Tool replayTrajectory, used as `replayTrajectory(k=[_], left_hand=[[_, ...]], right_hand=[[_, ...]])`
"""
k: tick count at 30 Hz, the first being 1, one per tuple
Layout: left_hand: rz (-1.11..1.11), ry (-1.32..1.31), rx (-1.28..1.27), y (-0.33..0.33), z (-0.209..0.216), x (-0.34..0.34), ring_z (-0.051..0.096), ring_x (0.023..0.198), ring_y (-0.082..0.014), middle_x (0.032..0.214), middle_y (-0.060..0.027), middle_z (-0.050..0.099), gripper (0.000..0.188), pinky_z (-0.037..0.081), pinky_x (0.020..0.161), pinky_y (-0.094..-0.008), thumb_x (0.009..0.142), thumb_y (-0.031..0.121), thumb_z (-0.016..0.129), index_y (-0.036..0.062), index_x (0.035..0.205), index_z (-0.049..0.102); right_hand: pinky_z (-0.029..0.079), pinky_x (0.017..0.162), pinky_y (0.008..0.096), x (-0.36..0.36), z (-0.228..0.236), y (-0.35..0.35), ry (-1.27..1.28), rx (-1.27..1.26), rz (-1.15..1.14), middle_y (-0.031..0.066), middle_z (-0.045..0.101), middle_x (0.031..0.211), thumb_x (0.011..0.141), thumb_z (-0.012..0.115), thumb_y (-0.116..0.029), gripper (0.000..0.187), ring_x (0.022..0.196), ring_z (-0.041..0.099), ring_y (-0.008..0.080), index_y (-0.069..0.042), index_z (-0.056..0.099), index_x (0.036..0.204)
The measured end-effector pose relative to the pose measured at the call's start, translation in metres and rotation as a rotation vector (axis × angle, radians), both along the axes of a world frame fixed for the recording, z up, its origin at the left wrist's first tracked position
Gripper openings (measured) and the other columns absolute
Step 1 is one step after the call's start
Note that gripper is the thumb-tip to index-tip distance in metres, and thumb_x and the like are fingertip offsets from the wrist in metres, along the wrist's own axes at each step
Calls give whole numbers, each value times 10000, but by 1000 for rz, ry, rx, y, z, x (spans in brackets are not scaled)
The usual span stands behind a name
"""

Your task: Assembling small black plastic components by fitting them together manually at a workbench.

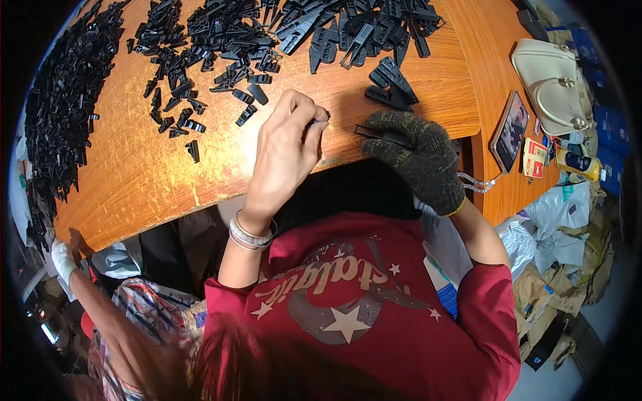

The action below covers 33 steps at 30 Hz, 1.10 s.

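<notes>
My bare left hand, with a pale bracelet at its wrist, is over the table's near edge. Its thumb and fingers are pinched together; a small dark bit shows between them, too little to name. My right hand wears a dark grey knitted glove and grips a long, narrow black plastic clip piece, which points left toward my left hand. Just beyond the glove lie a few larger black plastic clips. Small black clip parts are scattered to the left of my left hand.
Heaps of black plastic clip parts cover the far side of the wooden table, with a dense pile at left. A white-gloved co-worker's hand is at the left corner. At right are a phone and a cream handbag.
</notes>
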<state>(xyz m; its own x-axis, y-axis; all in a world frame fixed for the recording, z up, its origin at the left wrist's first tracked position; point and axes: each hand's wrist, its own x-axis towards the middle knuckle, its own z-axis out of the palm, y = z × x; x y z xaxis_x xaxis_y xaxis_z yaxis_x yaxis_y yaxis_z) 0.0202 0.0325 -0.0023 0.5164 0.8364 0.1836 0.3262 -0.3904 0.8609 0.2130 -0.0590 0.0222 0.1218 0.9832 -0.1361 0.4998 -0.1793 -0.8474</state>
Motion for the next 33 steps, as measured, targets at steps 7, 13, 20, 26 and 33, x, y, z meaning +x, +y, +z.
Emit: replayTrajectory(k=[7, 13, 20, 26, 33], left_hand=[[-46, -82, 54, -3, -8, -7, 589, 770, -275, 885, -134, 594, 174, 473, 701, -344, 822, -77, 594, -5, 978, 568], [-7, -62, 53, -6, -7, -6, 593, 815, -353, 860, -160, 603, 217, 472, 707, -408, 802, -80, 593, 2, 998, 545], [-34, -11, 146, -5, -10, -4, 611, 715, -294, 846, -145, 608, 239, 484, 657, -346, 820, -35, 658, 3, 1037, 567], [1, -111, 104, -8, -6, -6, 601, 779, -337, 874, -168, 608, 191, 485, 713, -376, 797, -83, 634, -12, 959, 563], [67, -115, 65, -11, -18, -7, 606, 695, -267, 811, -159, 599, 231, 491, 661, -334, 823, -99, 601, -13, 1021, 521]], right_hand=[[523, 807, 365, 2, -4, 10, -65, 44, 108, 110, 685, 1060, 818, 724, -238, 290, 944, 668, 281, -103, 707, 1074], [489, 799, 417, -5, 3, 28, -403, 209, 347, 108, 678, 1013, 878, 644, -278, 273, 950, 634, 296, -95, 691, 1074], [478, 795, 428, -4, 7, 36, -704, 264, 532, 123, 635, 1019, 904, 583, -279, 316, 949, 615, 308, -65, 637, 1130], [493, 665, 430, -14, 20, 57, -665, 523, 654, 161, 642, 834, 826, 615, -267, 245, 782, 635, 288, -35, 652, 898], [459, 461, 459, -34, 18, 67, -818, 368, 672, 146, 629, 649, 744, 676, -317, 256, 599, 635, 301, -63, 657, 734]])
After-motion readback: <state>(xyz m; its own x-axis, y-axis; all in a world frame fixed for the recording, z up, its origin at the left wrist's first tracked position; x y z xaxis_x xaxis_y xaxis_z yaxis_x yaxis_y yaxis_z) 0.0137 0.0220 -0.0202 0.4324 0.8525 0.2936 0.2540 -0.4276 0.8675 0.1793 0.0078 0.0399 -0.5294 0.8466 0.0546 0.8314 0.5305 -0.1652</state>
